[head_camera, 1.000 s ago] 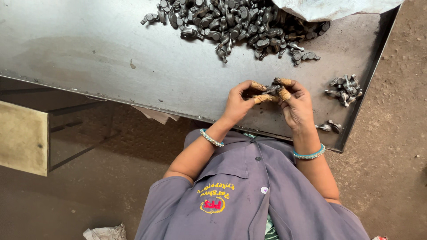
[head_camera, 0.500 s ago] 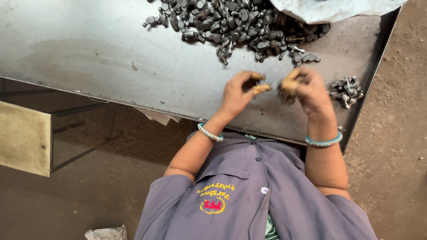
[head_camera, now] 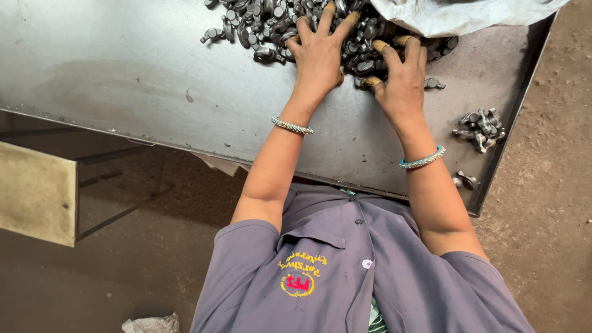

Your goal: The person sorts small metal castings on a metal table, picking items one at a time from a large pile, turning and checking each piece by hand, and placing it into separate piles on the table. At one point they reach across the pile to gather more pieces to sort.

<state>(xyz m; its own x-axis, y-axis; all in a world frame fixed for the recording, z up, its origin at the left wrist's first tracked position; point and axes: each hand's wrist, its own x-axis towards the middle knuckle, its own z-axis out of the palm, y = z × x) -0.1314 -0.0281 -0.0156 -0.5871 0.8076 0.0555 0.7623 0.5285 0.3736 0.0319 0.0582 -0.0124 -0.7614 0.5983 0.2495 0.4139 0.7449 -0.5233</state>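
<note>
A large heap of small dark metal parts (head_camera: 265, 24) lies at the far side of a grey metal table (head_camera: 123, 80). My left hand (head_camera: 317, 52) rests flat on the heap with fingers spread, fingertips capped in tan covers. My right hand (head_camera: 401, 77) lies just to its right, fingers spread over the heap's near edge. Neither hand grips a part that I can see. Each wrist wears a beaded bangle.
A small pile of the same metal parts (head_camera: 481, 126) sits near the table's right edge, with one or two more (head_camera: 465, 180) at its near corner. A white plastic bag (head_camera: 456, 15) lies at the far right. A tan board (head_camera: 34, 191) stands at left above the dirt floor.
Both hands were close to my body, working a part between them. They have since separated and reached forward onto the big heap, fingers spread.
</note>
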